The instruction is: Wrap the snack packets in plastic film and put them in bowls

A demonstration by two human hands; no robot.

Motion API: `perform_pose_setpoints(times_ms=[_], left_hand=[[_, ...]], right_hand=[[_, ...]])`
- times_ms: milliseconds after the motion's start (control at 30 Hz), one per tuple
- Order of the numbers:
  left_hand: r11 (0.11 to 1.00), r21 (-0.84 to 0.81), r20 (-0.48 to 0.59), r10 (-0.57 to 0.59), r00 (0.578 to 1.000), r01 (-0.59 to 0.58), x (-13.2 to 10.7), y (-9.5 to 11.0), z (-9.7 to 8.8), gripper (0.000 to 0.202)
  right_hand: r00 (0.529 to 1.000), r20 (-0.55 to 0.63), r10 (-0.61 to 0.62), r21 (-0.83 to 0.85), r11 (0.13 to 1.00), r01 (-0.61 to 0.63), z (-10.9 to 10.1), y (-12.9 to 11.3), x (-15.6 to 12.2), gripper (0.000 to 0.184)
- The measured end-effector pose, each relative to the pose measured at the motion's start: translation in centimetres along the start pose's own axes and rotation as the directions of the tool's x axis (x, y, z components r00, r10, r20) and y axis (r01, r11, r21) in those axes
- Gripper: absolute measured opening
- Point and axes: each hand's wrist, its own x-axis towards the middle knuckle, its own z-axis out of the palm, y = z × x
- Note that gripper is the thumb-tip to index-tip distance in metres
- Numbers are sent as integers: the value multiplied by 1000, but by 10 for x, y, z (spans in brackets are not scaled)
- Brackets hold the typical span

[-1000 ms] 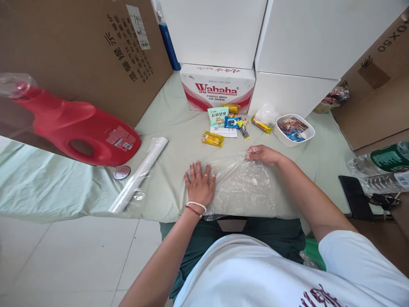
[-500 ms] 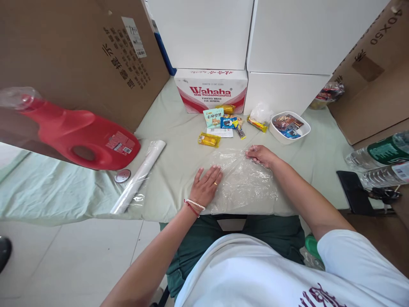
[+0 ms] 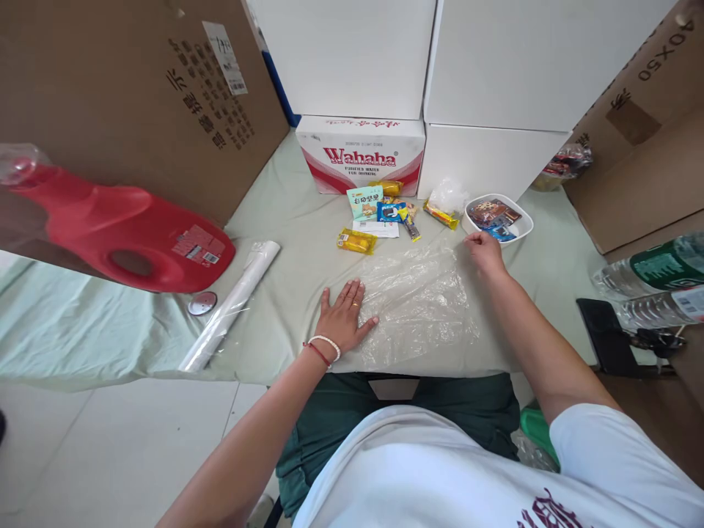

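Note:
A clear plastic bag (image 3: 418, 301) lies flat on the pale green cloth-covered table (image 3: 286, 220) in front of me. My left hand (image 3: 344, 315) rests flat and open on the bag's left edge, fingers spread. My right hand (image 3: 484, 249) has its fingers curled just beyond the bag's far right corner, close to the white bowl (image 3: 521, 229) of snack packets. Whether it holds anything is hidden. Several snack packets (image 3: 379, 213) lie beyond the bag, a yellow one (image 3: 356, 240) the nearest.
A red detergent jug (image 3: 126, 235) lies at the left, with a white roll of bags (image 3: 231, 304) and a small round disc (image 3: 202, 302) beside it. A Wahaha carton (image 3: 360, 154), white boxes and cardboard boxes stand behind. Water bottles (image 3: 654, 286) and a black phone (image 3: 602, 326) sit right.
My right hand let go of the bag's far corner and moved right and away toward the white bowl. My left hand shifted slightly on the bag's left edge.

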Motion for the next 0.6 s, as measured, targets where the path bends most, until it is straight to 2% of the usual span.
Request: perform_pose_setpoints(times_ms=[67, 100, 167, 233, 300, 400, 433, 500, 600], left_hand=[[1000, -10, -4, 0, 1000, 0, 0, 0, 0, 81], [1000, -15, -8, 0, 1000, 0, 0, 0, 0, 81], [1000, -25, -20, 0, 1000, 0, 0, -1, 1, 80], [999, -35, -30, 1, 1000, -2, 0, -1, 1, 81], [999, -45, -35, 3, 999, -5, 1, -2, 2, 81], [998, -61, -40, 4, 999, -7, 0, -2, 3, 81], [998, -69, -43, 4, 999, -7, 0, -2, 3, 81], [996, -89, -53, 3, 999, -8, 0, -3, 4, 80], [991, -129, -75, 9, 997, -19, -1, -3, 4, 80]], right_hand=[[993, -45, -107, -53, 993, 105, 5, -5, 2, 11], [987, -16, -162, -99, 982, 160, 10, -9, 2, 9], [961, 115, -253, -234, 933, 274, 27, -18, 0, 8], [930, 237, -282, -402, 842, 358, 50, -28, 0, 13], [927, 266, -263, -551, 748, 370, 74, -37, 2, 24], [951, 238, -198, -703, 640, 310, 105, -46, 10, 46], [954, 245, -171, -739, 605, 298, 112, -49, 13, 48], [954, 272, -125, -789, 539, 296, 119, -52, 18, 41], [948, 278, -152, -836, 449, 317, 112, -53, 23, 30]])
